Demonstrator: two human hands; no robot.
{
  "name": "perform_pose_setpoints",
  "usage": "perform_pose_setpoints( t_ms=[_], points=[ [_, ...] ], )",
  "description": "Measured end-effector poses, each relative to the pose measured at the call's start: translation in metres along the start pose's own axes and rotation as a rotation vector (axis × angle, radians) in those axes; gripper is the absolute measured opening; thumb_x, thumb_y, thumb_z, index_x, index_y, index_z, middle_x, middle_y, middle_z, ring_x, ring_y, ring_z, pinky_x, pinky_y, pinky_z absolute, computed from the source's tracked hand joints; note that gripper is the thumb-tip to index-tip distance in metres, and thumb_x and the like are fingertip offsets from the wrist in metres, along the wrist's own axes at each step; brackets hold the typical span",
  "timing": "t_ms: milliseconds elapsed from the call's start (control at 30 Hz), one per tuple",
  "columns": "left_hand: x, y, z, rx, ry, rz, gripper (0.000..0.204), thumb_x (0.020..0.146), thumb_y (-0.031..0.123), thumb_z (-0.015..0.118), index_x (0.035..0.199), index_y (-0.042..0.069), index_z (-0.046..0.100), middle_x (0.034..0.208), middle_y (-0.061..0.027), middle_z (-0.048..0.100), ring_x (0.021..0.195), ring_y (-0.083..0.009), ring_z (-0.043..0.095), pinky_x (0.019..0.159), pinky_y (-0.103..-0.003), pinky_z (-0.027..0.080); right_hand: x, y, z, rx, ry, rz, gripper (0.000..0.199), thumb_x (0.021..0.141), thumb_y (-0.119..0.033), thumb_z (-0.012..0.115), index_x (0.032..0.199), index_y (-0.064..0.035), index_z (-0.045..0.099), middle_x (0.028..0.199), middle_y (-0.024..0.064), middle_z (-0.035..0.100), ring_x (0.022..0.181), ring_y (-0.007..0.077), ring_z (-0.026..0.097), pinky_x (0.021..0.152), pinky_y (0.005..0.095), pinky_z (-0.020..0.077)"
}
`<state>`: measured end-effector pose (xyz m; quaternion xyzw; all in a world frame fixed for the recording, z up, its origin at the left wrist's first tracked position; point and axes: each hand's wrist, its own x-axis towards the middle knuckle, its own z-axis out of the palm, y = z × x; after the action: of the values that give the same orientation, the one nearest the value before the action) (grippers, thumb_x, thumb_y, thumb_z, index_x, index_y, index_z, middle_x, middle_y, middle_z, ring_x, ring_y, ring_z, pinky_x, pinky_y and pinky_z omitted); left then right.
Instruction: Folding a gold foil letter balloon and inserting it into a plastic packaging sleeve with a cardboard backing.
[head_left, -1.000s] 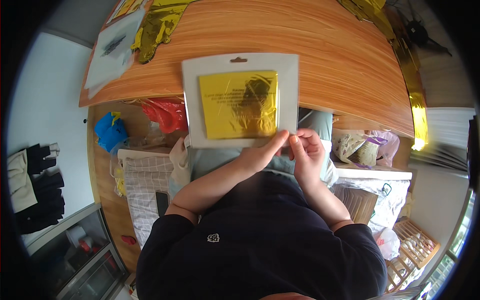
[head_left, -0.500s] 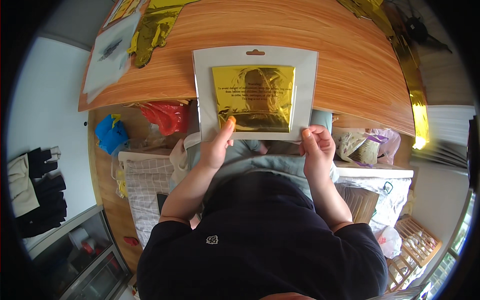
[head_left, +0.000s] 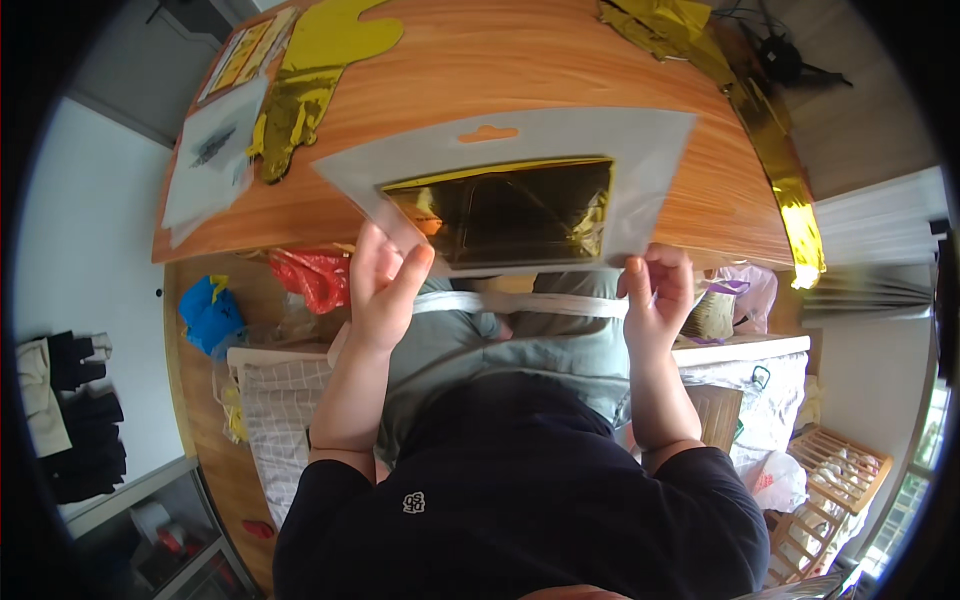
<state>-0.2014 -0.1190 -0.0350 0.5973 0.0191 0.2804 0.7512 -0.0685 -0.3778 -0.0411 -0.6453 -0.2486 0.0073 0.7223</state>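
Between my hands, a flat, clear-and-white hanging package [head_left: 652,160] is tilted just above the near edge of the table. A folded gold foil sheet [head_left: 520,205] shows inside it, dark with reflections. At the package's lower left corner, my left hand [head_left: 385,285] grips the edge, thumb in front and fingers partly hidden behind. My right hand [head_left: 658,290] pinches the lower right corner between thumb and fingers. The hang hole is at the far edge.
On the wooden table [head_left: 480,70], gold foil [head_left: 305,95] and clear plastic sleeves [head_left: 205,165] lie at the left. A long gold foil strip [head_left: 785,190] hangs over the right edge near a black cabled device [head_left: 780,60]. Below are red [head_left: 312,280] and blue bags [head_left: 210,312].
The package has turned and tipped, its far edge now skewed, and the printed text on the foil no longer shows. Both hands keep hold of its lower corners.
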Motion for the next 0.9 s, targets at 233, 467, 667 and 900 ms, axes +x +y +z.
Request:
perform_pose_setpoints(
  t_ms=[233,467,667,900],
  points=[
    [0.055,0.014,0.037,0.075,0.057,0.244,0.031,0.101,0.008,0.068,0.126,0.004,0.051,0.112,-0.0015,0.06,0.106,-0.0118,0.055,0.096,-0.03,0.042,0.048,-0.028,-0.009,-0.285,0.046,0.036,0.034,0.101,-0.004,0.067,0.133,0.0008,0.054,0.131,0.008,0.063,0.072,0.0047,0.062,0.059,0.0185,0.0491],
    [0.056,-0.011,0.034,0.228,-0.018,0.215,0.031,0.101,0.009,0.068,0.128,0.003,0.054,0.12,-0.0095,0.065,0.11,-0.0178,0.061,0.1,-0.033,0.048,0.046,-0.024,-0.019,-0.311,0.026,0.053,0.051,0.098,0.0,0.068,0.144,-0.0004,0.045,0.144,0.0129,0.058,0.069,0.0029,0.06,0.059,0.0178,0.0486],
    [0.049,-0.013,0.032,0.215,-0.009,0.214,0.018,0.104,0.014,0.067,0.117,0.001,0.062,0.109,-0.0039,0.067,0.097,-0.0104,0.06,0.091,-0.024,0.047,0.043,-0.063,-0.018,-0.418,0.147,-0.218,0.06,0.092,0.006,0.072,0.145,-0.0025,0.045,0.151,0.0188,0.052,0.064,0.0017,0.056,0.056,0.017,0.0456],
    [0.039,0.021,0.069,0.315,-0.152,0.315,0.02,0.105,0.014,0.065,0.117,-0.001,0.062,0.1,-0.0058,0.072,0.091,-0.0123,0.064,0.085,-0.027,0.05,0.029,-0.128,-0.038,-0.673,0.031,-0.698,0.069,0.075,-0.007,0.091,0.138,-0.0086,0.063,0.144,0.0201,0.06,0.103,0.0132,0.07,0.066,0.0243,0.0559]
  ],
)
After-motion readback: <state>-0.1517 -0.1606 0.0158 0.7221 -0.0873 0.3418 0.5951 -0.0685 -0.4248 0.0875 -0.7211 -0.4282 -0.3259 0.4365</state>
